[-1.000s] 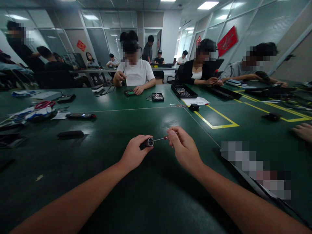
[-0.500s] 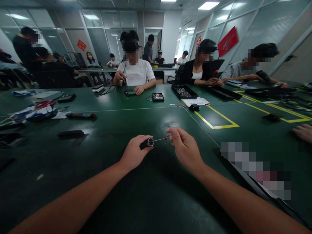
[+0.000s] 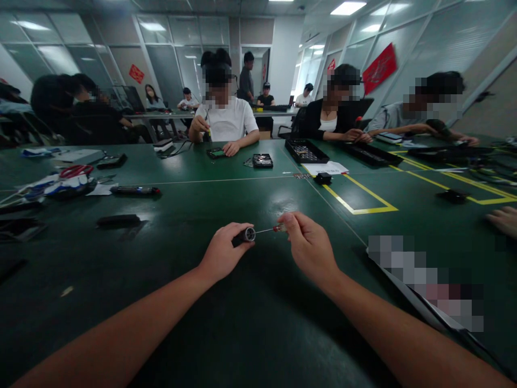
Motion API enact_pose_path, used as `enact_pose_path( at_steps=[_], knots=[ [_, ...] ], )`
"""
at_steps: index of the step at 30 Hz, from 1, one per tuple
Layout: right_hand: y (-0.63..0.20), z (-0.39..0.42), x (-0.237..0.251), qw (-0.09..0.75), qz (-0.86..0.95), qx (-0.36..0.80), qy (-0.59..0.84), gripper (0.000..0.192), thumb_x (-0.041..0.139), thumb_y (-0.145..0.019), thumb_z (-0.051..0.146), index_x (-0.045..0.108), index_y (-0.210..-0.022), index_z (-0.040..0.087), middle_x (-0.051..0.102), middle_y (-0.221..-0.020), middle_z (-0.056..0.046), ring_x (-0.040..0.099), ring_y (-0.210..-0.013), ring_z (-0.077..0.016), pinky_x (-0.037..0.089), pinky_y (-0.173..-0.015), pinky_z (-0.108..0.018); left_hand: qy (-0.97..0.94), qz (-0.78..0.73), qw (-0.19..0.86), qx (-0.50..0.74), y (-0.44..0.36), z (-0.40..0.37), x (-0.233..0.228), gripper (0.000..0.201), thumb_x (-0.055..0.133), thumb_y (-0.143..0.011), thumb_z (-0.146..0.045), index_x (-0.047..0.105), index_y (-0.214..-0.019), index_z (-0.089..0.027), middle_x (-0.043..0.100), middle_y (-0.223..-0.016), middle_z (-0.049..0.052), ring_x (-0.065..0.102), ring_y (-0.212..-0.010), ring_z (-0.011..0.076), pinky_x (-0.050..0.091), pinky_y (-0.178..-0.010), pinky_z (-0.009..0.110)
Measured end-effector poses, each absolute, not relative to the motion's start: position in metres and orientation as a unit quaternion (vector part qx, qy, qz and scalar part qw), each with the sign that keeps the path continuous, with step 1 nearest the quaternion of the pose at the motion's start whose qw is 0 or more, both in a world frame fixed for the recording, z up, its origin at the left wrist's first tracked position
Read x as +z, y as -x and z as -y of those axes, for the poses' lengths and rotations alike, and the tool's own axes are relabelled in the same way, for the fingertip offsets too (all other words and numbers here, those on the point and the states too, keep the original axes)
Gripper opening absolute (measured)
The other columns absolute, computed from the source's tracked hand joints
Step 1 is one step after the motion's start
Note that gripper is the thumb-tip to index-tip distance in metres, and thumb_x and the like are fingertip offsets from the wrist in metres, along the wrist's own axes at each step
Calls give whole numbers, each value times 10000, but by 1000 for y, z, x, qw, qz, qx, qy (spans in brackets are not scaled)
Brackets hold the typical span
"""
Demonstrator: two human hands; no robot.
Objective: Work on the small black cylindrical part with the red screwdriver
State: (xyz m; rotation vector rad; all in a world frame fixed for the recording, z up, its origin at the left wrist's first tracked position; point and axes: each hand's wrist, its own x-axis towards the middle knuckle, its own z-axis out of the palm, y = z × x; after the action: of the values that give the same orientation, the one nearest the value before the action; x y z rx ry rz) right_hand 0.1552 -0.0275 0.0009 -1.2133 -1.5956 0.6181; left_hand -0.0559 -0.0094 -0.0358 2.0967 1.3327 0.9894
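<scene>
Between the thumb and fingers of my left hand (image 3: 223, 250) is a dark cylinder (image 3: 249, 234), its round open end facing right. My right hand (image 3: 309, 242) is closed on the handle of a thin screwdriver (image 3: 278, 228) with a red and clear grip. The screwdriver's metal shaft points left and its tip reaches the cylinder's end; how far it goes in cannot be made out. Both hands are above the green table (image 3: 242, 302), a short gap between them.
Left, a dark cylindrical tool (image 3: 135, 191) and a black piece (image 3: 118, 221) lie near bundled cables (image 3: 72, 180). Ahead sit a small opened device (image 3: 262, 160), black parts trays (image 3: 307, 152) and a black block (image 3: 323, 178). A pixelated sheet (image 3: 424, 285) lies right; co-workers sit opposite.
Both hands keep their grips, and the screwdriver stays at the cylinder's end with hardly any movement. In the background at left, a standing person has bent down.
</scene>
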Motion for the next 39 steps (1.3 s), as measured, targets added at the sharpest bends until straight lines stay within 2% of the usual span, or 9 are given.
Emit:
enact_pose_path(
  at_steps=[3,6,12,16,18,22,26,35,39],
  knots=[
    [-155,27,-1,527,643,273,484,208,520,-1009,399,652,-1048,244,709,-845,-28,652,-746,-207,487,-686,-346,-761,-486,233,362,56,9,-35,358,728,-879,-167,697,-1229,-241,710,-1222,61,643,-1158,251,473,-1059,465],
    [-154,27,-4,554,629,292,461,194,551,-992,389,621,-1102,244,712,-923,-43,668,-826,-215,514,-748,-361,-762,-483,233,362,56,10,-36,358,728,-883,-176,696,-1233,-244,710,-1220,59,644,-1158,251,471,-1062,465],
    [-151,23,-10,558,601,328,468,256,499,-1014,452,632,-999,234,653,-821,-25,620,-758,-197,510,-730,-362,-777,-475,200,361,56,9,-36,370,737,-886,-177,688,-1248,-234,716,-1207,58,645,-1147,245,469,-1049,460],
    [-156,7,-16,596,431,506,451,263,594,-930,487,614,-877,230,602,-738,-4,583,-657,-183,547,-656,-364,-805,-457,129,356,60,4,-34,377,729,-900,-191,677,-1269,-245,721,-1212,53,641,-1153,247,432,-1080,496],
    [-159,1,-18,598,379,547,446,271,637,-899,481,600,-812,227,564,-686,10,545,-602,-164,540,-615,-345,-803,-467,126,348,62,1,-34,379,725,-904,-197,673,-1276,-248,721,-1211,53,643,-1141,246,440,-1067,501],
    [-159,-1,-20,626,404,496,447,254,674,-880,476,632,-851,227,608,-731,3,576,-651,-162,549,-629,-331,-801,-477,146,331,63,1,-35,386,729,-905,-213,671,-1284,-246,718,-1205,53,641,-1131,248,448,-1055,503],
    [-156,5,-19,618,467,444,451,290,649,-896,519,636,-902,229,641,-794,0,618,-707,-164,560,-676,-340,-802,-475,151,330,61,4,-35,384,740,-897,-210,674,-1274,-236,723,-1190,52,647,-1118,248,457,-1033,488],
    [-152,8,-18,596,517,422,447,321,609,-920,545,626,-934,224,653,-806,-7,629,-726,-175,549,-706,-354,-798,-472,160,339,59,5,-34,391,757,-884,-206,675,-1265,-240,726,-1196,44,650,-1132,246,451,-1047,479],
    [-153,15,-11,573,557,401,447,325,575,-957,539,638,-928,221,602,-706,20,565,-627,-148,487,-609,-306,-792,-479,163,340,59,5,-35,393,756,-880,-195,676,-1262,-242,729,-1182,41,653,-1117,245,466,-1024,468]
  ],
)
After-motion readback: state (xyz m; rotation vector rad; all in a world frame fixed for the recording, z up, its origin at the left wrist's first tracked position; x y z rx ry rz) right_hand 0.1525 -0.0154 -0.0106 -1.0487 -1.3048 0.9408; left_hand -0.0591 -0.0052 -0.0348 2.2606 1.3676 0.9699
